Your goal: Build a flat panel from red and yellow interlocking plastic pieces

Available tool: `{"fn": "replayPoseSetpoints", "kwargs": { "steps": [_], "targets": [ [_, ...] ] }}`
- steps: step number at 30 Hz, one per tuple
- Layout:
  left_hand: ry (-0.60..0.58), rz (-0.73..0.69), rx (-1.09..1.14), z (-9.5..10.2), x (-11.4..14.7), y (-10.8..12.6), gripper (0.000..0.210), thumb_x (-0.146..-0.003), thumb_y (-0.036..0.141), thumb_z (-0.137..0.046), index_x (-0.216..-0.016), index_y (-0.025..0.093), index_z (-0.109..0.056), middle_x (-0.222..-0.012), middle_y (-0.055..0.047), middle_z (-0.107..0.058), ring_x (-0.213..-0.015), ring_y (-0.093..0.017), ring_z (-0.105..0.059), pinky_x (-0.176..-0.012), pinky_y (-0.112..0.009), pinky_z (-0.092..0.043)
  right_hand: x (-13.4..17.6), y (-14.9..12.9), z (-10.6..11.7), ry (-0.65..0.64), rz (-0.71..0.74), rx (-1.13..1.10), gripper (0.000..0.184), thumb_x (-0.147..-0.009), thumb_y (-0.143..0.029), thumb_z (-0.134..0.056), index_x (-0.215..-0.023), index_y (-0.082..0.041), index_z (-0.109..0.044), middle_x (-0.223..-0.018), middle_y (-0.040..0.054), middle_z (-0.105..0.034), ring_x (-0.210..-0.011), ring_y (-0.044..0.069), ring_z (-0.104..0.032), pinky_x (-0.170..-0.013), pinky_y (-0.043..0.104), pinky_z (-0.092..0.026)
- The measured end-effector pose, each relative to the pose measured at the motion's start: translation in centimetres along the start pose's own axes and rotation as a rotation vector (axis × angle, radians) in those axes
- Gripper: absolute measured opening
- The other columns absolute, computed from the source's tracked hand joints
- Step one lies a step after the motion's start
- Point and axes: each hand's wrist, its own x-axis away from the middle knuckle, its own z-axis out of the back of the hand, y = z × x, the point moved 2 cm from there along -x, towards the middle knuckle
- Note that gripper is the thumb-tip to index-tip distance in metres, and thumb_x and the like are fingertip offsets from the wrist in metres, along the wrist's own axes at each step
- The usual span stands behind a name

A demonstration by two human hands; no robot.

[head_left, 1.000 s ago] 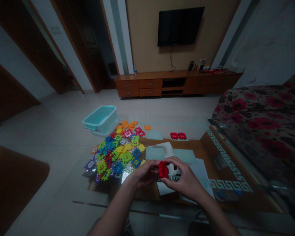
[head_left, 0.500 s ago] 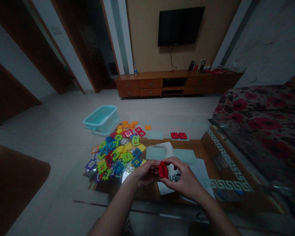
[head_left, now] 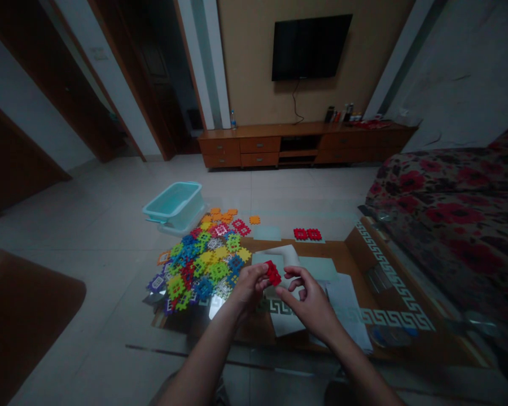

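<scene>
Many tiles [head_left: 219, 272] beside turquoise basket [head_left: 190, 205]

The piece in the left hand [head_left: 254, 282] is bright red [head_left: 273, 273], and so is the pair of toothed squares [head_left: 307, 234] farther off. The heap [head_left: 218, 270], from where I'm standing, mixes lime green, yellow, blue, red, white and purple, running to orange at its far edge. The tub [head_left: 182, 219] is pale turquoise. Brown shows through the worktop [head_left: 334, 246], trimmed with a whitish Greek-key border [head_left: 393, 320]. Red-pink blossoms and dark leaves dot the sofa cover's [head_left: 452, 211] greyish ground; the television [head_left: 311, 48] is black, the cabinet [head_left: 260, 145] orange-brown.
</scene>
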Motion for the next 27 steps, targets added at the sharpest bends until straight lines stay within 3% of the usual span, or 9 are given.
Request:
{"fn": "replayPoseSetpoints", "kwargs": {
  "steps": [5,14,27],
  "targets": [
    [0.003,-0.120,-0.005,0.1,-0.5,-0.1,0.038,-0.063,0.039,-0.087,-0.082,0.010,-0.074,-0.081,-0.007,-0.072,-0.074,-0.015,-0.065,-0.074,-0.027,-0.050,-0.1,0.9,-1.1,-0.041,-0.111,-0.162,0.044,-0.077,-0.049,-0.070,-0.106,-0.017,-0.063,-0.094,0.0069,-0.068,-0.071,0.017,-0.058,-0.062,0.029,-0.046],
    [-0.006,-0.074,-0.014,0.2,-0.6,-0.5,0.041,-0.059,0.037,-0.090,-0.088,0.012,-0.075,-0.085,-0.007,-0.074,-0.074,-0.014,-0.066,-0.074,-0.026,-0.049,-0.3,0.4,-0.9,-0.048,-0.106,-0.251,0.038,-0.077,-0.048,-0.071,-0.095,-0.015,-0.069,-0.085,0.0071,-0.071,-0.072,0.018,-0.059,-0.066,0.029,-0.048],
    [-0.014,-0.066,-0.034,-0.3,-0.2,-0.1,0.045,-0.056,0.036,-0.091,-0.090,0.011,-0.075,-0.086,-0.008,-0.074,-0.076,-0.015,-0.066,-0.077,-0.028,-0.050,-0.4,-0.2,-0.6,-0.011,-0.144,-0.259,0.035,-0.069,-0.047,-0.075,-0.086,-0.017,-0.072,-0.073,0.0048,-0.069,-0.063,0.017,-0.059,-0.060,0.028,-0.049]
  ]
}}
